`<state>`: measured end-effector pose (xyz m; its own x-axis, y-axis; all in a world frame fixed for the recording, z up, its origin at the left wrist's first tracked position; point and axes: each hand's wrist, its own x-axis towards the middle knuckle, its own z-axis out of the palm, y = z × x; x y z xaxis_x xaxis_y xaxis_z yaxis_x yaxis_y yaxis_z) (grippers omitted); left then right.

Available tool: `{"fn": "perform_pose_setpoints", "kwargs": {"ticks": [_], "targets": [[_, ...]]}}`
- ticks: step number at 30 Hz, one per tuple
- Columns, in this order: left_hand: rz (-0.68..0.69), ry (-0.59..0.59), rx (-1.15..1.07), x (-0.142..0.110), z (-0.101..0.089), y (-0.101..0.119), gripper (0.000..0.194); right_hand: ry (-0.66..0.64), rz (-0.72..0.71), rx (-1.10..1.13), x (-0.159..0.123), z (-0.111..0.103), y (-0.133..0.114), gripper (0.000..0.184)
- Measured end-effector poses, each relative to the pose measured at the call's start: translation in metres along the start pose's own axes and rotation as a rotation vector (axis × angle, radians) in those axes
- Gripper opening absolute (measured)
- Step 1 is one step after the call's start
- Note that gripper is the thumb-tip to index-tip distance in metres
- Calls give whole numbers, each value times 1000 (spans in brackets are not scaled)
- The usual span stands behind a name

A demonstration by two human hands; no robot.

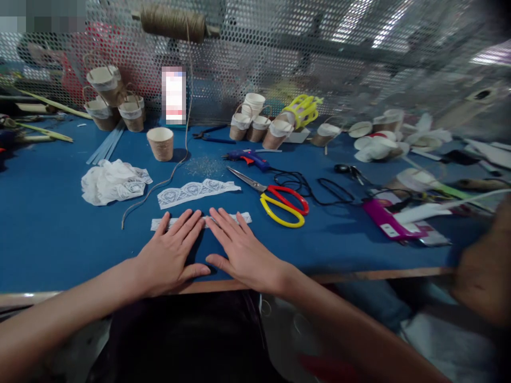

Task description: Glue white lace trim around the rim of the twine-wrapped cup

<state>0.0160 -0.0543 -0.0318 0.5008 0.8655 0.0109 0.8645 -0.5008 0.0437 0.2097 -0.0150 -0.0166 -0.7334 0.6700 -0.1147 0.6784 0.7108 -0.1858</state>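
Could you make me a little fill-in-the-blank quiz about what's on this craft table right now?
1. Both hands, the left hand and the right hand, lie flat with fingertips on a narrow strip of white ____.
2. The scissors have one red handle and one ____ handle.
3. The table is covered in ____ material.
4. A spool of ____ hangs above the mesh screen.

Missing words: lace; yellow; blue; twine

bare blue surface (48,239) lies open left of the left hand (170,258); scissors (279,202) and a black cord (319,189) crowd the right hand (239,252)'s side; lace strip (195,192) and twine (159,186) lie just ahead
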Motion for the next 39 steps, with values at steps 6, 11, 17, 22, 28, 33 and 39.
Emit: {"fn": "perform_pose_setpoints", "kwargs": {"ticks": [6,11,17,22,28,33,39], "targets": [[-29,-2,18,-5,1,-4,82,6,116,-44,-9,4,11,80],[-58,-42,-104,-6,-2,-9,80,-11,140,-60,-8,7,11,77],[-262,-105,-384,0,-35,-38,60,29,136,24,-10,6,12,75],[-246,37,-183,19,-46,-62,38,216,150,24,-6,-16,22,60],[-156,-65,195,41,-40,-62,25,294,257,-214,38,-42,49,29],[-129,-74,258,42,-39,-61,26,266,249,-225,62,-38,63,18],[-138,-93,199,35,-41,-77,27,294,231,-130,50,-35,67,16]]}}
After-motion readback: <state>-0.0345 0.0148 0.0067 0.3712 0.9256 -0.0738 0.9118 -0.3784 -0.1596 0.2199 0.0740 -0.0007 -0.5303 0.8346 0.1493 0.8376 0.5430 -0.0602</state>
